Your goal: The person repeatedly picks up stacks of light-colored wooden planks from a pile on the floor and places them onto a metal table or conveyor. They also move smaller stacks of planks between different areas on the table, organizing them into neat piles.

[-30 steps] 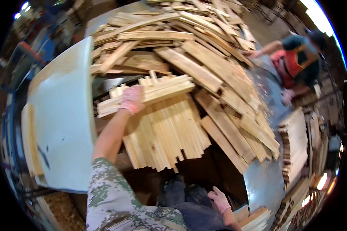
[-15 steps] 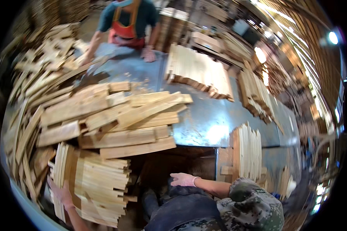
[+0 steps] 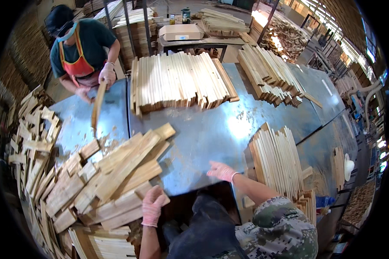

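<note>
My left hand (image 3: 153, 205), in a pinkish-white glove, is curled closed at the near right end of a loose pile of wooden boards (image 3: 129, 172). Whether its fingers grip a board end there is hidden. At the near edge of the blue metal table (image 3: 194, 151), my gloved right hand (image 3: 222, 171) hangs with fingers stretched out, holding nothing. A stack of narrow wooden strips (image 3: 277, 159) stands on edge just to its right. Below my left hand, another stack of boards (image 3: 110, 246) is partly cut off by the view's lower edge.
Opposite at the left, a co-worker (image 3: 82, 56) in a red apron holds a wooden strip (image 3: 98, 103). A long row of upright strips (image 3: 179, 82) and another stack (image 3: 270, 75) line the table's far side. Scrap pieces (image 3: 34, 146) heap up at the left.
My view has swung. My left hand has left the side of the lower-left board stack and moved to the loose pile. My right hand has come forward to the table's edge.
</note>
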Available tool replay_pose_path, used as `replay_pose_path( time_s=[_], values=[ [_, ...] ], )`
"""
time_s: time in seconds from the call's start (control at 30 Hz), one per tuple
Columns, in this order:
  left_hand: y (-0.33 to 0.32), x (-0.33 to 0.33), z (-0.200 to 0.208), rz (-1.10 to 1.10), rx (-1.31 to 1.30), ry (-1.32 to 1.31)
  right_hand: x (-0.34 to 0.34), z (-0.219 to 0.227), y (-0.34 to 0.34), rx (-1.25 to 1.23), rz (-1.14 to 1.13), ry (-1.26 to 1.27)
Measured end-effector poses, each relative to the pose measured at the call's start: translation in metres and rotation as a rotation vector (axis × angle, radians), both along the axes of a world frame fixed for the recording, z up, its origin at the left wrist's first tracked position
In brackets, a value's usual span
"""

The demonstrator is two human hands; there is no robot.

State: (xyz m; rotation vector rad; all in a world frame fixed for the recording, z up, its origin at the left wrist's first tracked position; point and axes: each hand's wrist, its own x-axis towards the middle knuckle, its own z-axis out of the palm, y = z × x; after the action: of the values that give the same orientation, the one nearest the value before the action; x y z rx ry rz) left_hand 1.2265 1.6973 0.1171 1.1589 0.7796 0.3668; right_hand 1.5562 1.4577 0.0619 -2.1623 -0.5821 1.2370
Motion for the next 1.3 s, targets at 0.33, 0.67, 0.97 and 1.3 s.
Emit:
replay_pose_path(
  time_s=[0.33, 0.67, 0.97, 1.3],
  values=[
    [0.01, 0.362, -0.088, -0.097, -0.142, 0.154, 0.392, -0.012, 0.025, -0.176, -0.543, -0.512],
    [0.104, 0.52, -0.13, 0.225, 0.069, 0.31, 0.517, -0.085, 0.065, -0.099, -0.56, -0.538],
    [0.134, 0.541, -0.133, 0.28, -0.015, 0.199, 0.532, -0.077, 0.075, 0.109, -0.79, -0.255],
    [0.142, 0.532, -0.067, 0.484, 0.309, 0.284, 0.572, -0.049, 0.06, 0.286, -0.767, 0.394]
  ],
)
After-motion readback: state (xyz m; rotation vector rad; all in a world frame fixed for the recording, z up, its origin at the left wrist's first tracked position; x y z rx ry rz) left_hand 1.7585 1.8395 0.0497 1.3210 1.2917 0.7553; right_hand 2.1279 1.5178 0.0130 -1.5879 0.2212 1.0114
